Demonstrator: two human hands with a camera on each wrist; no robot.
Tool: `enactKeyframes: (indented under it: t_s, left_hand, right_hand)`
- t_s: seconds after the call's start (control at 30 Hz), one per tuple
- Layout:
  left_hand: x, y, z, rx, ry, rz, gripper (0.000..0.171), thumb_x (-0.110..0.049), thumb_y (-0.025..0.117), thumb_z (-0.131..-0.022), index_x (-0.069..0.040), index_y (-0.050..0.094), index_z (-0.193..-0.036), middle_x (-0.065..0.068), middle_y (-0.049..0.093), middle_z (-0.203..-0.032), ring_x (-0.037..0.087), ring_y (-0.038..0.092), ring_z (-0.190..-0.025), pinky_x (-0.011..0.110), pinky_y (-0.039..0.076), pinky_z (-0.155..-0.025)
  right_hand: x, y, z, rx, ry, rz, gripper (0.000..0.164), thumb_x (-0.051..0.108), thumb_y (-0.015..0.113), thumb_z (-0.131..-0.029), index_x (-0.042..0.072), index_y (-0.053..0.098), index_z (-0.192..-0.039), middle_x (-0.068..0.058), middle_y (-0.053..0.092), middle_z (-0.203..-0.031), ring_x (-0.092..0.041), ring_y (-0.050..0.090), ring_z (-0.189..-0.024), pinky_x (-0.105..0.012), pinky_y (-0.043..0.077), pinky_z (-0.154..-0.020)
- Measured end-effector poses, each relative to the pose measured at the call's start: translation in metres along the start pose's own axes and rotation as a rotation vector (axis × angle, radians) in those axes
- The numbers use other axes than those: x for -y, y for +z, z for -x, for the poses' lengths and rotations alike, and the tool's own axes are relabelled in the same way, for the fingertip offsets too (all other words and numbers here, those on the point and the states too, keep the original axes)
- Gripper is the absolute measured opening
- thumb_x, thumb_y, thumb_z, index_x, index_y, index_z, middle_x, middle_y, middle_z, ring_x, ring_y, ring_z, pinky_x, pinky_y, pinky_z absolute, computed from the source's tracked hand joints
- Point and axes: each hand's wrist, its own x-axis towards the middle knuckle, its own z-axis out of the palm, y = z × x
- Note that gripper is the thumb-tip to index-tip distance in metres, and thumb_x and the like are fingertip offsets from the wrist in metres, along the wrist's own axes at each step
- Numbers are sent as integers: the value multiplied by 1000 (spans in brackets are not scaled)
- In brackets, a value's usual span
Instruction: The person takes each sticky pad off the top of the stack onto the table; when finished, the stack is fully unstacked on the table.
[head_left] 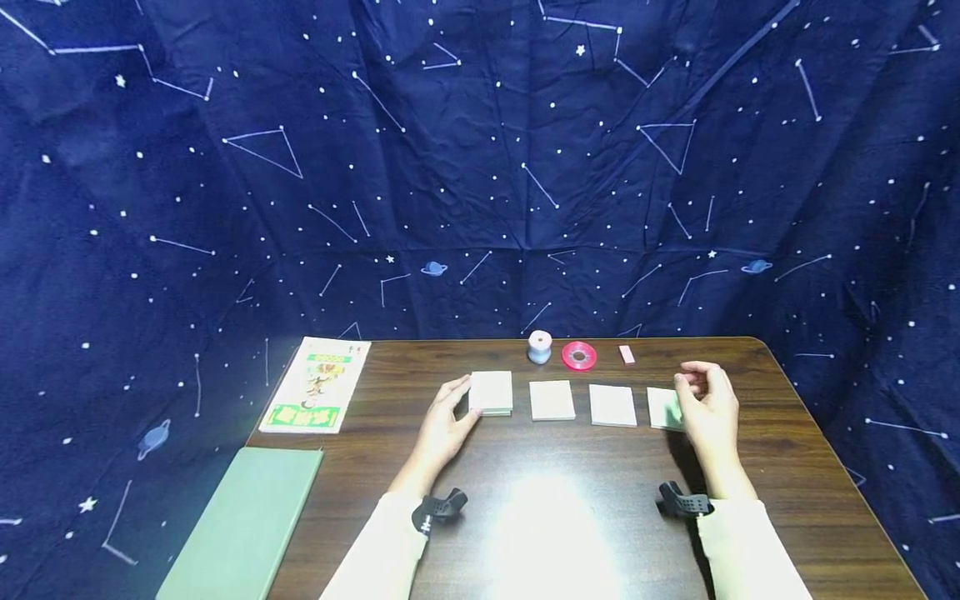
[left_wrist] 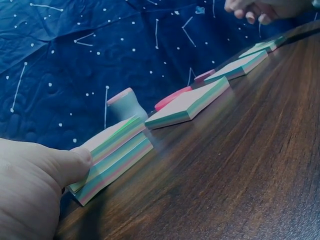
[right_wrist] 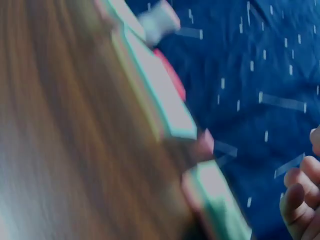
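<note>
"Findings?"
"My left hand (head_left: 438,429) grips the stacked notepads (head_left: 491,390) at eleven o'clock; my right hand (head_left: 710,414), empty, hovers by the end pad (head_left: 660,407) at one."
"Method?"
"I'd keep edges flush."

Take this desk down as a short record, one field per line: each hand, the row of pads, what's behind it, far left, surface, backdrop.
Left hand: holds the leftmost stack, two pads high
Right hand: raised near the rightmost pad, nothing visibly held
Between them: second pad, third pad
Behind the row: pale spool, red-pink disc, small pink block
Far left: printed booklet, green flat item
Surface: wooden table
Backdrop: dark-blue star-patterned cloth
</note>
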Motion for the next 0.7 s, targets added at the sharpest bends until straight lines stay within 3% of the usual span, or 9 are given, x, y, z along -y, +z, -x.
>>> enactKeyframes:
  t_s: [0.23, 0.47, 0.7]
  left_hand:
    - [0, 0, 2, -1, -14, -2, 61, -21, 78, -101, -5, 57, -156, 12, 53, -165, 39, 47, -157, 56, 32, -134]
    - [1, 0, 1, -6, 15, 14, 61, -19, 78, -101, -4, 57, -156, 14, 54, -165, 40, 48, -156, 56, 32, -134]
    - [2, 1, 0, -17, 48, 12, 60, -17, 79, -99, -3, 60, -154, 15, 56, -163, 40, 49, -155, 57, 34, -133]
  right_hand:
    - [39, 28, 12, 237, 35, -11, 25, 6, 74, -100, 0, 70, -124, -17, 72, -100, 1, 58, -81, -8, 47, -69]
    - [73, 69, 26, 542, 66, 3, 32, 13, 76, -100, 5, 68, -130, -12, 75, -102, -16, 68, -88, -22, 54, -76]
    - [101, 119, 35, 673, 48, 8, 37, 15, 79, -96, 4, 69, -131, -11, 76, -100, -17, 70, -83, -28, 56, -76]
